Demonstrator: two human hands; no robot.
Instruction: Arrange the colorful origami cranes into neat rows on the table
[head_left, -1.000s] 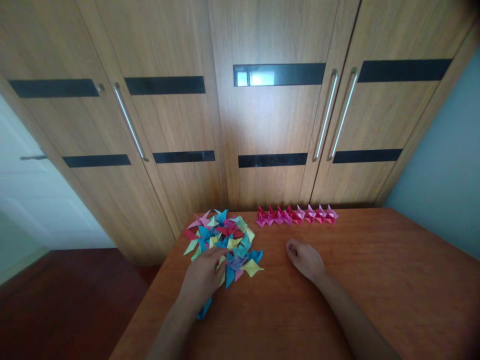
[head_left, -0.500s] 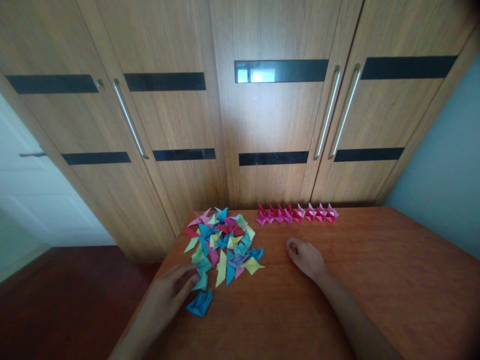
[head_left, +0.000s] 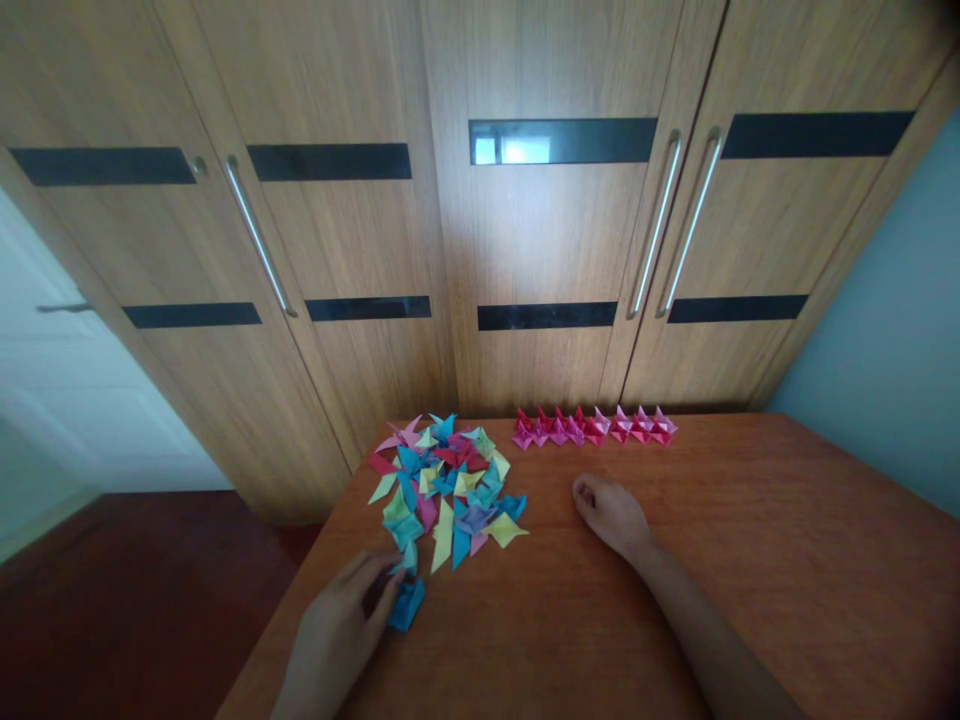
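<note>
Your left hand (head_left: pixel 337 625) had its fingertips at a pale teal paper piece (head_left: pixel 409 557) on the desk (head_left: pixel 540 630), at the near end of the folded-paper pile (head_left: pixel 465 482); you couldn't tell whether they pinched it, since your fingers covered part. Your thumb hid some of the blue piece (head_left: pixel 409 605). Your right hand (head_left: pixel 613 518) lay curled closed, its palm out of sight, short of the pink-and-red row (head_left: pixel 594 430). The bottom edge cut off both forearms.
</note>
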